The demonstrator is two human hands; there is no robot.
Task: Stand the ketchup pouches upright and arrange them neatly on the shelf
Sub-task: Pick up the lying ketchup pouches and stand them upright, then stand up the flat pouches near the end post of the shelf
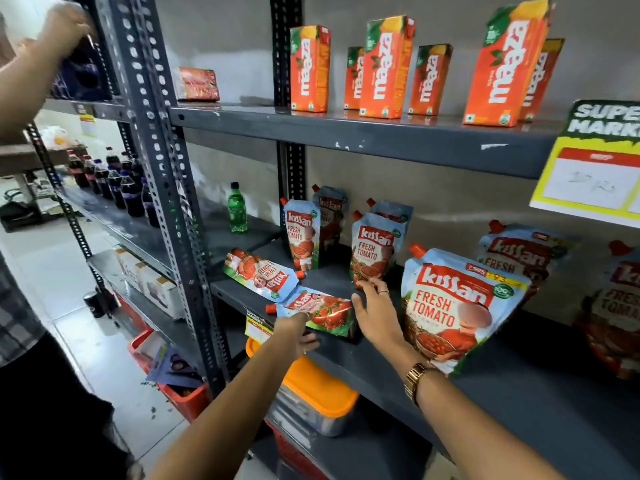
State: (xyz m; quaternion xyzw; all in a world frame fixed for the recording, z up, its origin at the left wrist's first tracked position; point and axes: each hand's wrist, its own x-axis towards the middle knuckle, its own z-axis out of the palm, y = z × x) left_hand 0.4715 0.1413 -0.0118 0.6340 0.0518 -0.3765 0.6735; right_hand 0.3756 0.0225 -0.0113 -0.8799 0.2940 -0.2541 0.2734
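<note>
The grey metal shelf (346, 362) carries the ketchup pouches at its middle level. The largest upright pouch (457, 306) stands near the front edge, with another large pouch (519, 254) behind it to the right. Two smaller upright pouches (372, 251) (300, 233) stand further back, each with another behind. Two pouches lie flat at the left end: one lying pouch (261, 273) further back and the flat front pouch (320, 311) at the shelf's edge. The left hand (298, 336) grips the front edge of the flat front pouch from below. The right hand (372, 311) is released, fingers spread, its fingertips touching the base of the nearer small upright pouch. Mango drink cartons (384, 67) stand on the level above.
</note>
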